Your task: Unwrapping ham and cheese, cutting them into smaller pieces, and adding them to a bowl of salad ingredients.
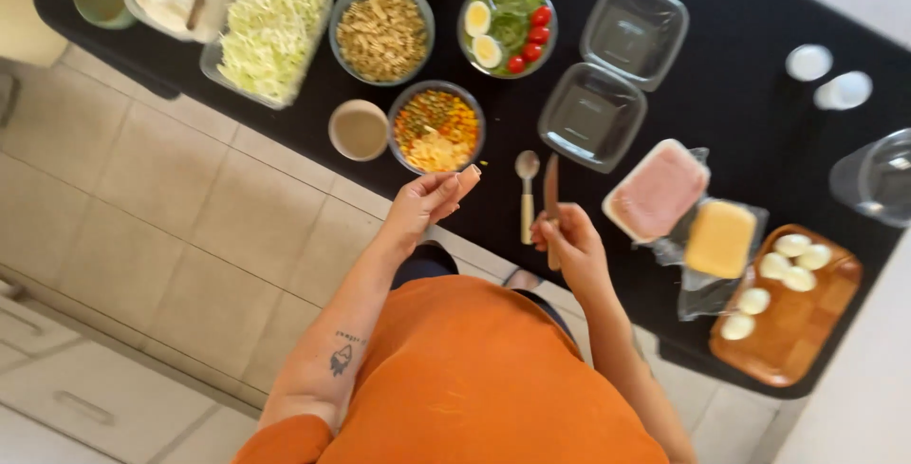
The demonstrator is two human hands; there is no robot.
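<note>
A person in an orange top stands at a black bench (740,27). The left hand (424,206) is curled around a small pinkish sausage piece (467,182), pinched at the fingertips just over the bench's near edge. The right hand (571,248) is closed around a knife (551,200), blade pointing to twelve o'clock. A spoon (526,191) lies just beside the blade, at its nine o'clock. At two o'clock of the right hand sit sliced ham (657,191) and a cheese block (721,238); at three o'clock, a wooden board with peeled eggs (792,260). Farther off, at eleven o'clock, a bowl of mixed vegetables (436,126), then pasta (382,32) and shredded cabbage (269,35).
</note>
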